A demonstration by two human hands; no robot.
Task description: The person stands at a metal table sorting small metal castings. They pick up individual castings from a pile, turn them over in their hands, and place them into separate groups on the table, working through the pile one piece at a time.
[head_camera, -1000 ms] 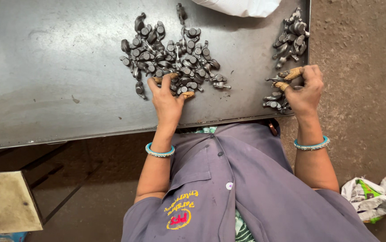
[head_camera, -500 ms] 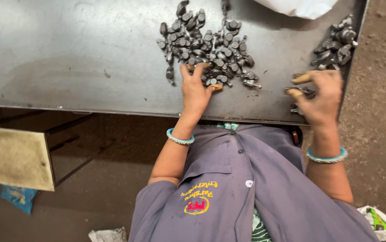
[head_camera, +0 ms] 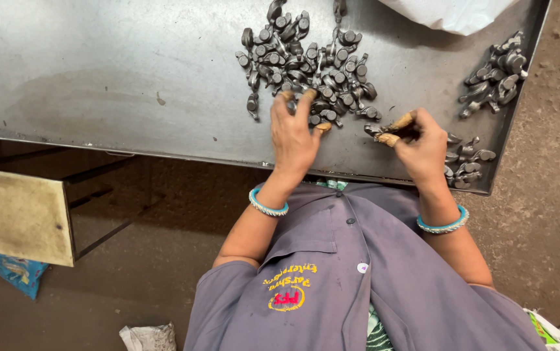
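Note:
A heap of small dark metal forged parts [head_camera: 306,58] lies on a grey steel table [head_camera: 98,84]. My left hand [head_camera: 291,140] rests on the near edge of that heap, with its fingers spread over the parts and tan covers on the fingertips. My right hand [head_camera: 423,149] is to the right of the heap, and its covered thumb and fingers pinch one small metal part [head_camera: 374,130] just above the table. Both wrists wear a turquoise bangle.
A smaller group of the same parts [head_camera: 494,78] sits near the table's right edge, with a few more [head_camera: 468,166] by my right wrist. A white bag [head_camera: 455,13] lies at the back. A tan board [head_camera: 16,214] stands at the lower left above the dirt floor.
My left hand has pushed further up into the heap. My right hand has moved left, away from the right-edge parts and toward the middle, with a part in its fingertips.

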